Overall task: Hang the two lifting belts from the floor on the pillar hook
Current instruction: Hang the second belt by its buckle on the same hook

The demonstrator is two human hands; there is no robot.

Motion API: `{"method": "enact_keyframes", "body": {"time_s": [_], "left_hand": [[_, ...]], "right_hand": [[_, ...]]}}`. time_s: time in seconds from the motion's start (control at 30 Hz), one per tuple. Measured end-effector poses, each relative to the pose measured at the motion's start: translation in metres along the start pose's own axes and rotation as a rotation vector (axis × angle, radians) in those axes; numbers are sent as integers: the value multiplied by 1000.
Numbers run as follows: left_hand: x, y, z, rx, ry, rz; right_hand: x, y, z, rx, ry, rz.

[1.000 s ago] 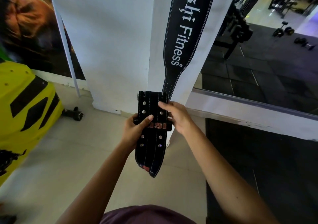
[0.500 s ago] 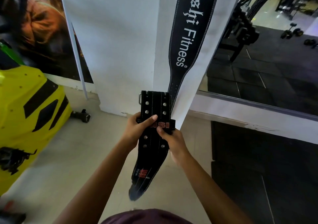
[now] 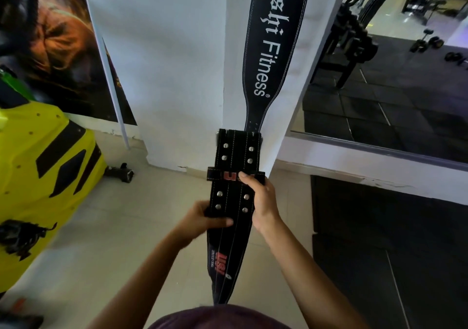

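Observation:
A black lifting belt with white "Fitness" lettering [image 3: 272, 50] hangs flat against the white pillar [image 3: 177, 63]; its top and the hook are out of frame. I hold a second black studded belt [image 3: 235, 156] upright in front of the pillar's base, buckle end up. My left hand [image 3: 202, 221] grips its left edge below the studs. My right hand [image 3: 262, 199] holds its right edge, fingers on the keeper loop with red letters. The belt's tapered tail [image 3: 222, 265] hangs down toward me.
A yellow and black machine cover [image 3: 38, 177] stands at the left. A small dumbbell [image 3: 121, 171] lies on the tiled floor by the pillar base. A mirror [image 3: 392, 88] with a white ledge fills the right, black rubber flooring below it.
The belt has unfolded and its tail now hangs lower. My left hand slid down from the keeper loop to below the studs; my right hand moved up onto the loop.

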State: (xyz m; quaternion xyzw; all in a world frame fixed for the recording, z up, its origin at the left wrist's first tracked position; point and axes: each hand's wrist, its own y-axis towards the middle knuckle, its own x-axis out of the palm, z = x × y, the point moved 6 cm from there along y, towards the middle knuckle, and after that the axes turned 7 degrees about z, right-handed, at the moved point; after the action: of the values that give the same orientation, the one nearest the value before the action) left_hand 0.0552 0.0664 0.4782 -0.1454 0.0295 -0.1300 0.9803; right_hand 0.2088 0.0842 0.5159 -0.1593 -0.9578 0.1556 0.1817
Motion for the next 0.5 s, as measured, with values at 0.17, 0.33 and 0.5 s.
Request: {"method": "enact_keyframes", "body": {"time_s": [0.17,0.33,0.5], "left_hand": [[5,-4,5,55,-161,110],[-11,31,67,76,-268,254],[-1,45,81,133,-164,194]], "right_hand": [[-13,-3,7,14,-33,-9],[-19,-17,24,34,-140,-53],[-23,-17,11,-65,-167,-64]]}}
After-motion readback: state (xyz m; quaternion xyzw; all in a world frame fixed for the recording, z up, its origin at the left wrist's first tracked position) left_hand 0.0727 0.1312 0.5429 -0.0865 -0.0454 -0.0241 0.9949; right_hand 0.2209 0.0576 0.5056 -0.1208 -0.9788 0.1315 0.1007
